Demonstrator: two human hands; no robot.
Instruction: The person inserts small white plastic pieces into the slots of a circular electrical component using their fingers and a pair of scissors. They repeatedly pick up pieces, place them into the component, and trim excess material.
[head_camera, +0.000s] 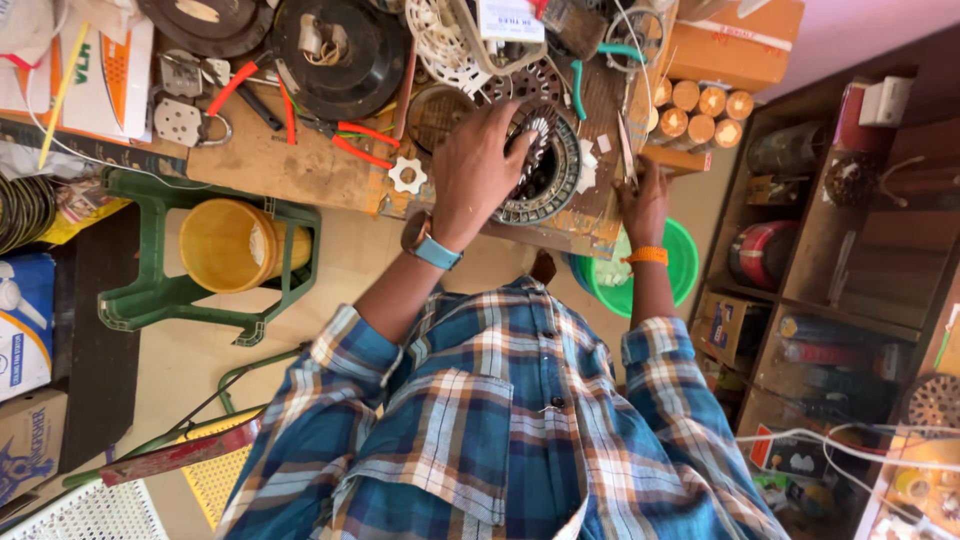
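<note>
Head view, looking down past a blue plaid shirt to a cluttered wooden worktop.

Left hand: wears a wristwatch with a blue strap. The palm lies over the left rim of a round motor stator ring, with the fingers spread across its top. The grip is open and flat, pressing on the ring and not closed around it.

Stator ring: flat on the worktop near its front edge, between the two hands. It is dark metal with a toothed inner bore.

Right hand: has an orange wristband. It rests at the worktop's front right corner, just beside the ring. The fingers point toward the worktop and are partly hidden, so it cannot be told how far the grip is closed or whether it has hold of anything.

Around the hands:
- A white gear-shaped piece lies just left of the left hand.
- Orange-handled pliers lie further left.
- A black round cover sits behind them.
- Copper-coloured coils are stacked right of the ring.

Below the worktop:
- A yellow bucket sits in a green stool.
- A green basin is under the right wrist.
</note>
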